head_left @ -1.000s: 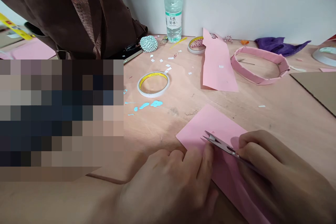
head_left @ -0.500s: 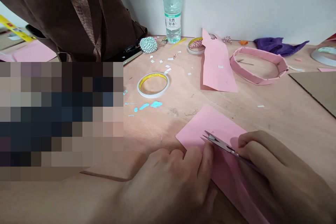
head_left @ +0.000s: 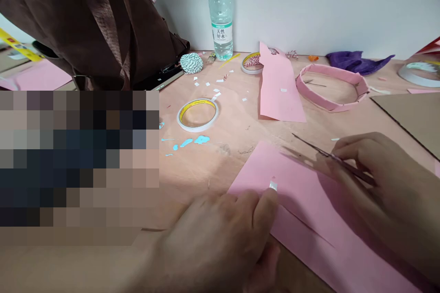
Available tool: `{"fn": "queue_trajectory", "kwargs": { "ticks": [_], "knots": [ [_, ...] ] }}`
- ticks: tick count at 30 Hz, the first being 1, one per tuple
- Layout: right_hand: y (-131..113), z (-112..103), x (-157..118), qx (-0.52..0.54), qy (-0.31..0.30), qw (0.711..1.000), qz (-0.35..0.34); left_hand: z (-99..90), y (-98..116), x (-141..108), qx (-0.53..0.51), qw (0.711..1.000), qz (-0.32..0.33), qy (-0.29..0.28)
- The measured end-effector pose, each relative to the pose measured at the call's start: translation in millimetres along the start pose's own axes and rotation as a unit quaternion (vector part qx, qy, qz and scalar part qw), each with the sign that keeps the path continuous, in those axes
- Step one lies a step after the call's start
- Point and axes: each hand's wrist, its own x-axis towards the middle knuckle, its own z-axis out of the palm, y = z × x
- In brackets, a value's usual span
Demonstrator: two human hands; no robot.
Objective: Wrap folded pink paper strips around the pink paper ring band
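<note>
My left hand grips the near left edge of a pink paper sheet, fingers bent on top and thumb low at the edge. Against its index fingertip is a small white piece of tape; whether they are stuck together I cannot tell. Above that lies a tiny reddish triangle. A thin dark line, slit or fold, runs across the sheet. Over the sheet's right side, my right hand is closed round small metal scissors, seen edge-on, blades pointing up and left; their handles are mostly hidden.
Behind lie a tape roll, a cut pink strip, a pink paper ring, string, white scraps and blue smears. A water bottle stands by the wall. A brown bag is left, cardboard right.
The scissors have moved away from the white piece by my left fingertip, up and to the right, and turned edge-on. My left hand stays on the pink sheet. The view has shifted slightly.
</note>
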Motion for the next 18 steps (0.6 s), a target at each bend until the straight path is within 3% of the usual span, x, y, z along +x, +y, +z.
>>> {"fn": "queue_trajectory", "kwargs": {
  "ticks": [4, 8, 11, 15, 18],
  "knots": [
    [16.2, 6.4, 7.6, -0.047, -0.058, 0.997, -0.003, -0.2, -0.2, -1.5, 0.047, 0.998, 0.024, -0.016],
    [10.0, 6.6, 9.2, -0.028, -0.064, 0.997, 0.014, -1.8, 0.9, -0.5, 0.092, 0.994, 0.040, -0.040],
    [5.4, 6.3, 10.6, -0.015, -0.069, 0.997, 0.044, -7.2, -1.3, 5.5, 0.071, 0.995, 0.023, -0.061],
    [14.5, 10.2, 16.0, 0.011, -0.014, 0.998, 0.059, -10.9, -8.2, 12.3, 0.053, 0.998, 0.012, -0.041],
    [20.8, 9.9, 19.8, -0.019, 0.054, 0.998, 0.024, -9.7, -10.5, 13.0, 0.088, 0.995, 0.032, -0.022]
  ]
}}
